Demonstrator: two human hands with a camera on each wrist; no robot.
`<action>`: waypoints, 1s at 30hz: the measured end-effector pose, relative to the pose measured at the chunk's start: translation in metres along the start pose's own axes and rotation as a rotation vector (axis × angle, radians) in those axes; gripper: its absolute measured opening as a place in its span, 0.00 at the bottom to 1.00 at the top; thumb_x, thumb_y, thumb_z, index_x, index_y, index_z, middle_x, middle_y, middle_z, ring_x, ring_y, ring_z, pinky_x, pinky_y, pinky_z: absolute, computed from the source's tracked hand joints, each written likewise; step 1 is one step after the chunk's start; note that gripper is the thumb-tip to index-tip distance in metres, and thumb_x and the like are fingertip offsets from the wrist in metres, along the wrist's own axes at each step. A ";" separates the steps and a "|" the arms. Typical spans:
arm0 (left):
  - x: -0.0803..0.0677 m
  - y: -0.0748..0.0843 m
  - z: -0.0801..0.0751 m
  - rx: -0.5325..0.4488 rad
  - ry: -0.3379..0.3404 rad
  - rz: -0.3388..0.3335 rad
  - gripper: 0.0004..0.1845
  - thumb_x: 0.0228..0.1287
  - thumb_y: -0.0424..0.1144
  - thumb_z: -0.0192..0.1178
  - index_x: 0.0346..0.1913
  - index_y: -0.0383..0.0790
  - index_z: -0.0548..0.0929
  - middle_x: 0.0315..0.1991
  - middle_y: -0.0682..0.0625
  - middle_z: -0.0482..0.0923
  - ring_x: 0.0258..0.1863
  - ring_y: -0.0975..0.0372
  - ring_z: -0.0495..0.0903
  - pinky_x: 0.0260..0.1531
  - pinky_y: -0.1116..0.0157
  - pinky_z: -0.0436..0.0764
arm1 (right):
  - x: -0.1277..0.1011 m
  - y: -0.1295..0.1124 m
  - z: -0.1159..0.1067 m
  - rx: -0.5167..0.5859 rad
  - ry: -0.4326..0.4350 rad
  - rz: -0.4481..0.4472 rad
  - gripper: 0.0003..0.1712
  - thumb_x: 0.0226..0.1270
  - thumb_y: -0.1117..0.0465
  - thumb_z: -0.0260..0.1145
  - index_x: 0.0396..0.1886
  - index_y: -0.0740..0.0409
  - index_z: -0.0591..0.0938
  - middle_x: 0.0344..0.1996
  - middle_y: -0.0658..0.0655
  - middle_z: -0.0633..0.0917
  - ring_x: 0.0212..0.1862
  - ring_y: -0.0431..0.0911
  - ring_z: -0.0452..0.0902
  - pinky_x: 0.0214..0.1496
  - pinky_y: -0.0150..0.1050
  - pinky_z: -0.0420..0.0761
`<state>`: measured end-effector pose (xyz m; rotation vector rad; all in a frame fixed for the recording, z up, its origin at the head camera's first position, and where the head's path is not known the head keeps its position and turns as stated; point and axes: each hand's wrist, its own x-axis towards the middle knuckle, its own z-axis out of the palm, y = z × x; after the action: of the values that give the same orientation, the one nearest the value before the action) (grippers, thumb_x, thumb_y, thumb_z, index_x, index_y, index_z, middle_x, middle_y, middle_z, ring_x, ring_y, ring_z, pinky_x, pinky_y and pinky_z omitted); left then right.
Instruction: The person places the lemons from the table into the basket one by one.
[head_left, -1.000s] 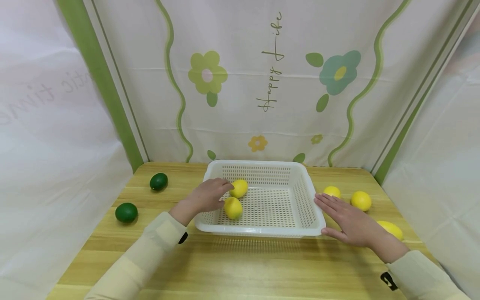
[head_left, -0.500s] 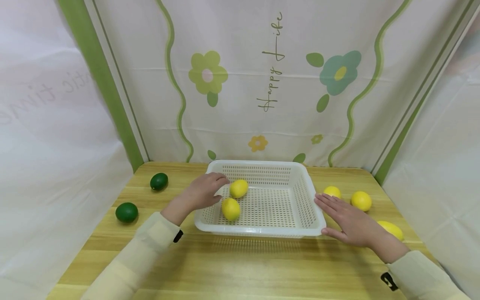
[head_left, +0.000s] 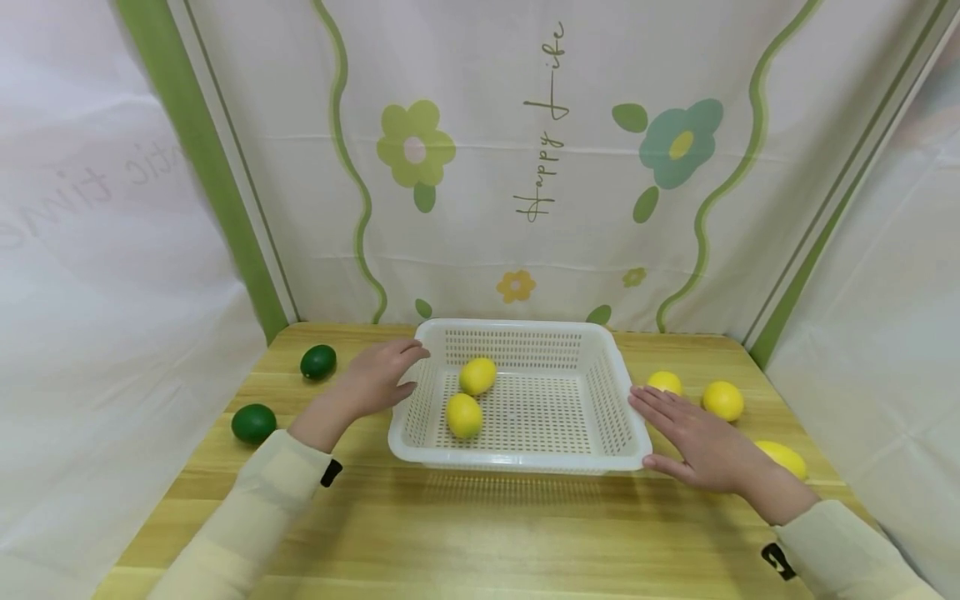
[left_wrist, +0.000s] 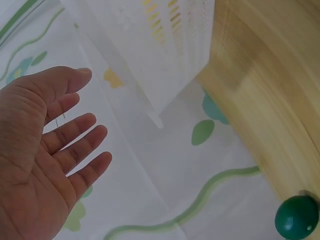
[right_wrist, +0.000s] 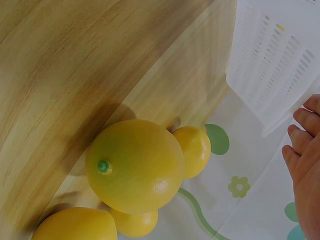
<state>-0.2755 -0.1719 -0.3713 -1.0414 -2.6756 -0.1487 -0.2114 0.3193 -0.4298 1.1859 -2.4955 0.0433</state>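
Note:
A white perforated plastic basket stands mid-table with two lemons inside, the rear lemon and the front lemon, near its left wall. My left hand is at the basket's left rim, fingers loosely bent and nothing in them; the left wrist view shows its bare palm. With straight fingers, my right hand touches the basket's right rim. Below its wrist, the right wrist view shows a big yellow fruit with a green stem nub, mostly hidden by the hand in the head view.
Two dark green egg-shaped fruits, one farther back and one nearer, lie left on the wooden table. At right are more yellow fruits: rear, middle and front. Printed curtains enclose the table.
My left hand has drawn back left from over the lemons to the basket's left rim. The front lemon shifted slightly. My right hand stayed at the right rim.

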 end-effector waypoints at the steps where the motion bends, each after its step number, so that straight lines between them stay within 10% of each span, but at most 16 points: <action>1: -0.002 -0.002 -0.001 -0.005 0.011 -0.002 0.26 0.54 0.35 0.72 0.57 0.34 0.78 0.55 0.40 0.77 0.52 0.48 0.78 0.51 0.54 0.80 | 0.000 0.000 0.000 -0.001 -0.001 0.000 0.45 0.67 0.41 0.62 0.70 0.69 0.65 0.68 0.67 0.68 0.67 0.59 0.64 0.75 0.34 0.43; 30: -0.059 -0.044 0.013 -0.008 -0.016 -0.130 0.26 0.54 0.36 0.73 0.54 0.30 0.78 0.52 0.38 0.77 0.51 0.46 0.77 0.48 0.49 0.80 | -0.001 0.001 0.001 -0.008 -0.010 -0.003 0.45 0.66 0.40 0.62 0.70 0.69 0.65 0.68 0.66 0.67 0.68 0.59 0.63 0.75 0.34 0.42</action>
<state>-0.2659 -0.2402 -0.4009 -0.8739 -2.7591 -0.1771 -0.2120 0.3204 -0.4306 1.1898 -2.4998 0.0267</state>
